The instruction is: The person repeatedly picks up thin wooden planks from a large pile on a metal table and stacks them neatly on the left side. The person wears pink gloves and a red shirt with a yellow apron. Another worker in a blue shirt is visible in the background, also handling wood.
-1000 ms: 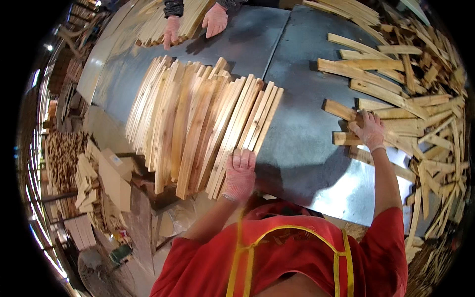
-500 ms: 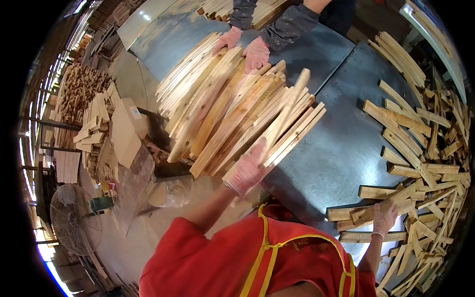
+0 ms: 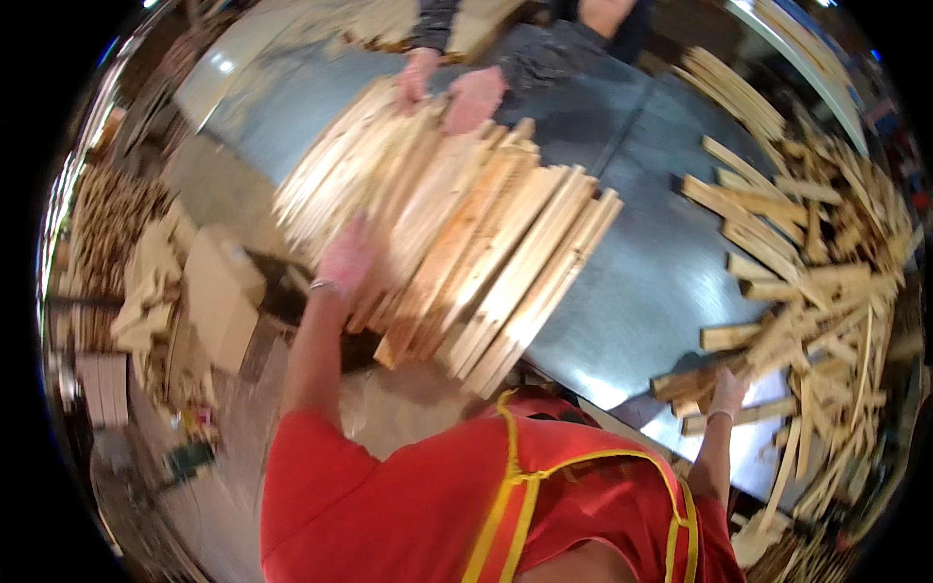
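Note:
My left hand (image 3: 348, 255), in a pale pink glove, is over the near left ends of a broad row of wooden strips (image 3: 442, 262) on the metal table. Motion smears its fingers, so its grip does not show. Off to the right, my gloved right hand (image 3: 727, 394) closes on a short wooden strip (image 3: 685, 381) at the edge of a loose heap of strips (image 3: 826, 340). Across the table, a co-worker's pink-gloved hands (image 3: 474, 99) rest on the far ends of the row.
The grey metal table (image 3: 632, 253) spreads between the row and the heap. More strips (image 3: 734, 92) lie at the far right, others (image 3: 389, 24) behind the co-worker's hands. On the left floor are a cardboard sheet (image 3: 222, 296) and stacked wood (image 3: 112, 214).
My left hand has moved left across the row, and the strip it held slanted now lies among the others. My right hand has shifted slightly with a strip. The whole view has turned.

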Demonstrator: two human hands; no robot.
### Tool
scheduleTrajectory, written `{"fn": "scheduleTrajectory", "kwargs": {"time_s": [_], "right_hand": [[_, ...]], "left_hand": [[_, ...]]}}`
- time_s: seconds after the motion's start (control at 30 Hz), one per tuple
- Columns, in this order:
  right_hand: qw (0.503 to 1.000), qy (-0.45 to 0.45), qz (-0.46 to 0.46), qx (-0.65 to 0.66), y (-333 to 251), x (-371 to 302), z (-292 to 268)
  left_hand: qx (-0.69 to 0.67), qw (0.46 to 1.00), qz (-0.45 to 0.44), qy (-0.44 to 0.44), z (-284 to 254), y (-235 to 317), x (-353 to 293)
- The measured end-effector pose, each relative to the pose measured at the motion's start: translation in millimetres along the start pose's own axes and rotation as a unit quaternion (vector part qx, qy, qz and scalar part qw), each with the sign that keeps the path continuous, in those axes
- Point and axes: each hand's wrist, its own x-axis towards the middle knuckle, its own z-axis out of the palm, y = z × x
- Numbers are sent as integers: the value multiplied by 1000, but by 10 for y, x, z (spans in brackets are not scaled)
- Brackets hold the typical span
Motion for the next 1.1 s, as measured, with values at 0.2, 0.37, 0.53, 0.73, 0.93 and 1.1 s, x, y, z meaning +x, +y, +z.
{"fn": "scheduleTrajectory", "kwargs": {"time_s": [0.2, 0.37, 0.53, 0.73, 0.93, 1.1], "right_hand": [[883, -118, 90, 446, -817, -1006, 359], [915, -322, 54, 237, -1619, -1771, 890], [899, -301, -295, 117, -1308, -1028, 1041], [970, 94, 88, 207, 29, 515, -685], [952, 81, 239, 171, -89, 848, -429], [807, 56, 233, 541, -23, 793, -15]], "left_hand": [[177, 978, -70, 88, -39, 35, -132], [151, 958, 197, 140, 154, 1112, -324], [-21, 935, 354, -26, 885, 2441, -1192], [112, 935, 333, -51, 1691, 3232, -1630], [71, 976, 139, -151, 1780, 3688, -1487], [62, 980, 87, -167, 1698, 3530, -1550]]}}
